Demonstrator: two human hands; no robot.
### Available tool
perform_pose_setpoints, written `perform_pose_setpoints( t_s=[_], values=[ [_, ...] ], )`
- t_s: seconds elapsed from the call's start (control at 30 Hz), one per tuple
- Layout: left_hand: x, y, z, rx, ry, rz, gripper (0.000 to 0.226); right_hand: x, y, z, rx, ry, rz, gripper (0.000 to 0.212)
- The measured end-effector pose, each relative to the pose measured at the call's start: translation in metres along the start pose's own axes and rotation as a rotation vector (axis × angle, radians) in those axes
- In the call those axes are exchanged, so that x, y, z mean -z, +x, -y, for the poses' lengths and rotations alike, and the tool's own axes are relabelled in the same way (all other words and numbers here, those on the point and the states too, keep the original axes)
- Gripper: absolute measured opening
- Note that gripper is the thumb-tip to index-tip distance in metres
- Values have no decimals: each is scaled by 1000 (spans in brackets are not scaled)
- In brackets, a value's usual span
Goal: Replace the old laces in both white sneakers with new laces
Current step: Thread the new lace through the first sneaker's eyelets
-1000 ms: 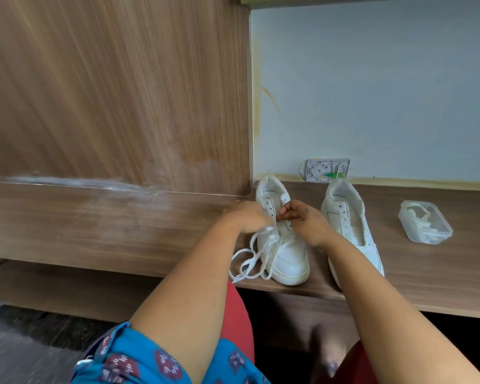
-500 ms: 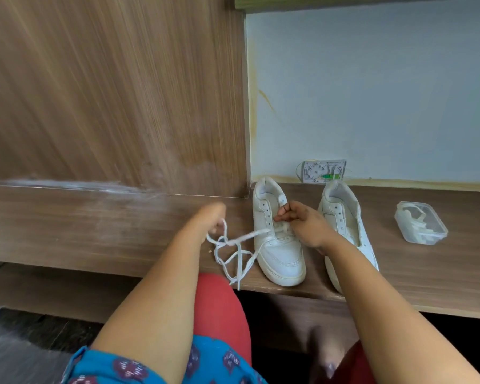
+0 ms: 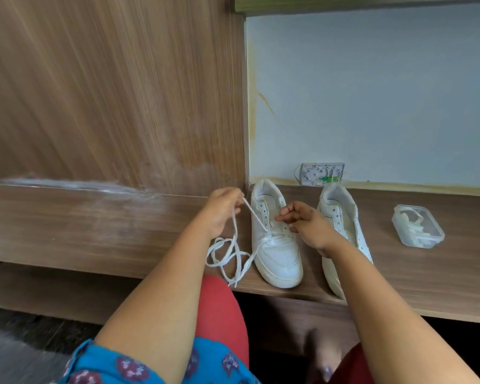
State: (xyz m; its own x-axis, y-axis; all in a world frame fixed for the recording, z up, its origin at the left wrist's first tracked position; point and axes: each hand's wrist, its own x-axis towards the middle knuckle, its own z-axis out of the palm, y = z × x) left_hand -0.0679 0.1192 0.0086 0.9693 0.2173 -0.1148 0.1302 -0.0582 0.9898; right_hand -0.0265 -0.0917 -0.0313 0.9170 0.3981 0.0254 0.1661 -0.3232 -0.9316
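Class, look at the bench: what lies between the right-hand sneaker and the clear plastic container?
In the head view, nothing lies there: only bare wooden bench separates the right-hand sneaker from the clear plastic container, which stand apart.

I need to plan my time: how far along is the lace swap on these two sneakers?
Early. Done: the right sneaker shows bare eyelets. In hand: the left hand holds the white lace, mostly out of the left sneaker but still caught near its lowest eyelets; the right hand rests on that shoe. Left: freeing it, then relacing both, probably from the clear box, which seems to hold laces.
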Motion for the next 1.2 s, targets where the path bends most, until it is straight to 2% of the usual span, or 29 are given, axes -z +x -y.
perform_pose_setpoints(
  t_s=[0.03, 0.07, 0.13, 0.27, 0.37, 0.47, 0.57, 0.8, 0.87, 0.93, 1.03, 1.1, 1.2],
  values=[
    [7, 0, 1, 1, -126, -74, 21, 0, 0, 0, -1, 6, 0, 44],
    [12, -1, 3, -3, -130, -117, 22, 1, 0, 1, 4, 4, 1, 44],
    [18, -3, 5, -8, 118, -97, 18, 1, -1, 3, 26, -31, 15, 43],
    [6, -7, 0, 128, 686, 188, 14, -1, 0, 4, 113, -161, 29, 32],
    [-5, -3, 4, 104, 959, 228, 8, -2, -1, 3, 199, -226, -77, 19],
    [-10, 1, 8, 37, 857, 255, 15, 0, -3, 4, 294, -358, -133, 12],
    [-15, 2, 9, -51, 923, 299, 14, -5, -6, 3, 337, -550, -40, 13],
    [-19, 2, 6, -152, 976, 240, 4, -25, -9, 2, 319, -793, -51, 17],
    [-22, 3, 4, -168, 1050, 251, 12, -31, -9, 3, 258, -770, -99, 15],
    [-25, 5, 4, -194, 1114, 264, 23, -31, -8, 3, 131, -618, -104, 12],
    [-25, 6, 7, -196, 1114, 284, 24, -23, -8, 6, -60, -379, -6, 11],
    [-23, 7, 11, -117, 1010, 290, 22, -21, -8, 6, -76, -352, 2, 11],
    [-20, 10, 17, 88, 663, 302, 17, -24, -8, 7, -50, -404, -33, 13]
  ],
)
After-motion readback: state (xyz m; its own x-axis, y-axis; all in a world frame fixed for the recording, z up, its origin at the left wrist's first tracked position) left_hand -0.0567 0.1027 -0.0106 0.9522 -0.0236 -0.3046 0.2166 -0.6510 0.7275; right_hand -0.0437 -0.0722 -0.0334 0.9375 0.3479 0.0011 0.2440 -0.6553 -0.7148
